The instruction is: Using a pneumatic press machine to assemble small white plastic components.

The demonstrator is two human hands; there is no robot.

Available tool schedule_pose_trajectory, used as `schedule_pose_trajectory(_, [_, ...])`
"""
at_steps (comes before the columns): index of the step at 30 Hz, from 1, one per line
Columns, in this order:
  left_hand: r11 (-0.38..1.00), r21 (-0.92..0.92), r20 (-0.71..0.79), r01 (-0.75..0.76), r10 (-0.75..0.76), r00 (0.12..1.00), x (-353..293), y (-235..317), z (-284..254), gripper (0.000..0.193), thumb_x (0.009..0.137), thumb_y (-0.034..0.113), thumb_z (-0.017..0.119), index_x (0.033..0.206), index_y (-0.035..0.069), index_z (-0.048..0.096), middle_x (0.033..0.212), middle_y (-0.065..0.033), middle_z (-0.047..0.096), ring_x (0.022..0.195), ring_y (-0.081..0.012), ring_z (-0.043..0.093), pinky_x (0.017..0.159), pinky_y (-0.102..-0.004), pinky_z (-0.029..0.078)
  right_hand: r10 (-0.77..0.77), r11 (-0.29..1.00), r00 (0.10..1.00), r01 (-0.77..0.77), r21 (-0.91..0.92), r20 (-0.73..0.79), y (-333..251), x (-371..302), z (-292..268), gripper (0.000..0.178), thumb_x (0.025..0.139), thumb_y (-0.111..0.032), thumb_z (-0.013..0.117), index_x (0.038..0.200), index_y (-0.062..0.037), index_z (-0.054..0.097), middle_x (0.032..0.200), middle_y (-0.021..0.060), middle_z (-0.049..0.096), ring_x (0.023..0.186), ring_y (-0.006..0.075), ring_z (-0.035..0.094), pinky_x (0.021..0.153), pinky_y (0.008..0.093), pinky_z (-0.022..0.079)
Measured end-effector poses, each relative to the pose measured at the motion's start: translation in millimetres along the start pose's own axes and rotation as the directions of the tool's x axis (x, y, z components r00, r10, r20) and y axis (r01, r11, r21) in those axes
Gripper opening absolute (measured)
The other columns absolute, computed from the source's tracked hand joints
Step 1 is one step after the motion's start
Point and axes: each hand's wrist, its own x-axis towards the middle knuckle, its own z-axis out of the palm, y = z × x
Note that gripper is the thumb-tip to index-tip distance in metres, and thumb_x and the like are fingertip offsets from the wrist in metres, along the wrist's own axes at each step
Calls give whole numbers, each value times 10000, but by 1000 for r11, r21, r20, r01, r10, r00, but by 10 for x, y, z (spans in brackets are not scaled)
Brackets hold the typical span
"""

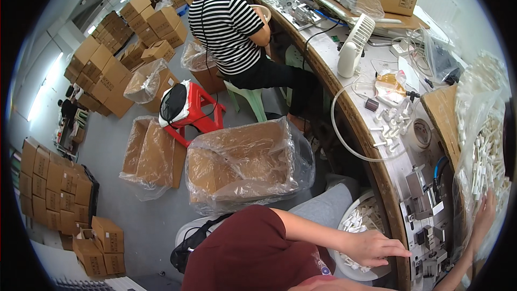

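Note:
My left hand [376, 248] hovers at the bench's near edge, fingers stretched out and nothing in them. Below it, a white basin [344, 221] holds many small white plastic parts [365, 218]. At the far right my right hand [484, 216] reaches up to a heap of slim white plastic pieces [484, 156] in a clear plastic bag [466, 113]. Its fingers look extended at the heap's lower edge; small pieces there are hard to separate from the fingertips. Between my hands, a metal fixture [423, 194] with blocks and a blue tube sits on the bench.
A white fan [356, 46], a loop of clear hose [335, 116], a tape roll [421, 133] and loose white fittings [392, 124] lie along the bench [360, 124]. Plastic-lined cartons [242, 164] and a red stool [199, 110] stand left. A seated co-worker [229, 32] works farther off.

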Motion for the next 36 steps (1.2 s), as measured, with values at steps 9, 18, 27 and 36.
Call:
schedule_pose_trajectory(9, [990,138,-127,-33,51,991,225,9,-223,549,879,62,647,1404,-1,498,1289,-158,577,1049,-343,617,854,-413,534,365,590,918,-357,724,155,-995,-153,-721,421,1061,-189,521,1452,-38,479,1137,82,698,997,121,631,832,262,475])
schedule_pose_trajectory(18, [945,325,-288,47,52,956,579,38,-426,543,775,122,765,1271,39,561,1126,-123,583,990,-306,602,799,-401,532,155,138,849,-525,840,506,-2783,-742,-1417,444,1000,-26,569,1419,-19,421,922,59,678,831,77,587,804,216,455])
schedule_pose_trajectory(27, [954,300,-293,28,64,954,596,-30,-247,354,752,94,761,1082,54,638,926,-79,623,852,-281,617,761,-406,511,138,27,846,-523,852,515,-2791,-950,-1377,431,1018,-59,574,1414,-23,409,880,59,681,839,74,614,806,225,465])
schedule_pose_trajectory(36, [991,93,-234,99,-75,969,558,83,-365,402,773,114,766,1167,79,695,975,-80,597,884,-269,615,787,-379,499,115,119,850,-525,843,513,-2551,-931,-1329,331,980,-37,601,1298,5,519,901,67,668,777,77,610,711,203,478])
